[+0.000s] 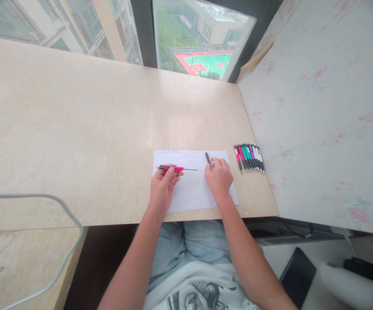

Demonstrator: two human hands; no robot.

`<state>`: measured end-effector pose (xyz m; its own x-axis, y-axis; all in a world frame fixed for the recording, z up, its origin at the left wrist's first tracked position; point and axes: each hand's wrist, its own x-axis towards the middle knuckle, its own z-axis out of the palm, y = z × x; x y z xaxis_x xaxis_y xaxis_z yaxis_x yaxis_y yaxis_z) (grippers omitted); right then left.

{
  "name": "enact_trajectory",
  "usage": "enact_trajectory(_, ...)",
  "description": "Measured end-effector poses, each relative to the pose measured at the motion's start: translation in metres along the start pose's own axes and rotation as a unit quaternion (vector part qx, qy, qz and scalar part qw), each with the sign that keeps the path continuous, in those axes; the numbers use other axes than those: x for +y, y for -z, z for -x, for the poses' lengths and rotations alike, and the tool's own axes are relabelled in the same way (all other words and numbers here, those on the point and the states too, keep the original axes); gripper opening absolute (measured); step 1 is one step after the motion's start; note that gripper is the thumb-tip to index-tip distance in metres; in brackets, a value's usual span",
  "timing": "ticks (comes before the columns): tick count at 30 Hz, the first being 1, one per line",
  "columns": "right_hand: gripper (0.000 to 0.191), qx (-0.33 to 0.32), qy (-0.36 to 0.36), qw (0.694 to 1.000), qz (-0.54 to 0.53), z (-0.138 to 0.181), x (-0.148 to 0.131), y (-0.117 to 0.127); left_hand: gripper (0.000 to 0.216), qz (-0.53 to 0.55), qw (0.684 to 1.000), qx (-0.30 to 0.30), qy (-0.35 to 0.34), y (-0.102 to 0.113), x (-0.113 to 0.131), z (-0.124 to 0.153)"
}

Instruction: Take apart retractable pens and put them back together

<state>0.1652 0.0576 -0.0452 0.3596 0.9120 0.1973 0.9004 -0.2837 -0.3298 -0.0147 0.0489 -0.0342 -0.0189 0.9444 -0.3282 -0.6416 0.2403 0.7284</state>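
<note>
My left hand [164, 184] is closed on a pink ballpoint pen [176, 168], held level above a white sheet of paper [189, 193]. The pen's front part is off, and its thin refill [192, 169] sticks out bare to the right. My right hand [219, 177] has its fingers curled at the lower end of a short black pen grip [207, 158], over the right part of the sheet. The fingers cover that end of the grip. Faint print shows along the sheet's top left edge.
A row of several pens [249, 158] in pink, green, purple and white lies right of the paper, beside the flowered wall [318, 129]. The beige stone counter [92, 129] runs left along the window. A white cable [54, 198] loops at the lower left.
</note>
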Motion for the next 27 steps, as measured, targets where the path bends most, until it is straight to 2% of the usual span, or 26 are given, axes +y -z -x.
enact_trajectory(13, 0.027, 0.004, 0.03, 0.999, -0.026, -0.0019, 0.0, -0.003, 0.025, -0.01, 1.0, -0.002, -0.002, 0.0012, -0.0008, -0.0006)
enact_trajectory(27, 0.022, -0.007, 0.049, 0.999, -0.017, -0.0042, -0.0021, -0.0051, 0.026, -0.01, 1.0, -0.002, 0.001, 0.0001, -0.0003, -0.0002)
